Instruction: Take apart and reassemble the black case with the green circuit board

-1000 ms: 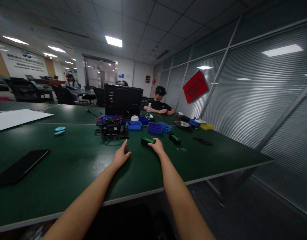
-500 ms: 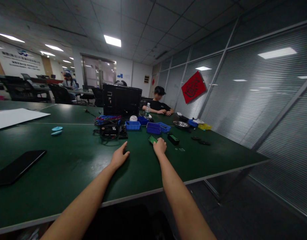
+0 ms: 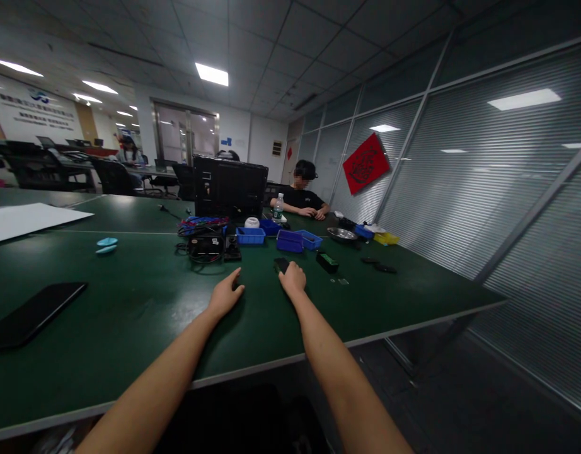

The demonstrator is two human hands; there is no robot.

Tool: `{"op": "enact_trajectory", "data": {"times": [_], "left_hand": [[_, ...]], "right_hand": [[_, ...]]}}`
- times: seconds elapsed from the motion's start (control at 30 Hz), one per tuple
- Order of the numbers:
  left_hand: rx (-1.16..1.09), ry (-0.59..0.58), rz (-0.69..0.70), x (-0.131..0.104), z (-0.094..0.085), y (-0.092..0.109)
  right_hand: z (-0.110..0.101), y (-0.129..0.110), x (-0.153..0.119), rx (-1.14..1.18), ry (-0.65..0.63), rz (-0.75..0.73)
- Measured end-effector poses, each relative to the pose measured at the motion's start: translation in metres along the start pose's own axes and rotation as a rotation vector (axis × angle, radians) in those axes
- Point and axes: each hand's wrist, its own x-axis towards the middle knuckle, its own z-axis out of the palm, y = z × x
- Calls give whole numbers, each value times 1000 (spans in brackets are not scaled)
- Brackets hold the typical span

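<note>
My right hand (image 3: 293, 277) has its fingers closed around the near end of a flat circuit board (image 3: 280, 263). Its dark face is turned up, with a green edge showing; the rest lies under my fingers. Palm down on the green table, my left hand (image 3: 225, 295) has thumb and fingers apart and holds nothing. Right of my right hand is a black box with a green top (image 3: 327, 261). A small clear piece (image 3: 343, 282) and a small ring (image 3: 333, 280) lie nearer to me. Beyond the board stands a dark blue bin (image 3: 289, 241).
A blue tray (image 3: 251, 236), a black adapter (image 3: 205, 247) with cables and a monitor (image 3: 230, 186) stand farther back. A metal bowl (image 3: 342, 234) sits back right. Across the table sits a person (image 3: 302, 198). On the left are a black slab (image 3: 33, 315) and a light-blue object (image 3: 106, 244).
My right hand has shifted slightly left with the circuit board. The board's green face showed before; its dark face shows now. My left hand has hardly moved.
</note>
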Motion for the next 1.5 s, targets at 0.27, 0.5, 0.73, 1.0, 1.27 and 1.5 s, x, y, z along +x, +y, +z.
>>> {"op": "enact_trajectory", "data": {"times": [0.27,0.5,0.73,1.0,1.27,1.5], "left_hand": [[18,5,13,0,1,-2],[13,6,4,1,1,-3],[-5,32,22,3,4,-6],[154,219,96,4,2,-4],[188,146,23,-1,-8,0],[284,52,-42,-6,-40,-13]], "right_hand": [[13,-38,-27,-34,54,-275],[6,-20,-8,279,-51,14],[22,-27,-9,454,-120,-77],[42,-66,-37,985,-449,-294],[38,-45,-19,759,-138,-213],[40,-44,-15,804,-171,-172]]}}
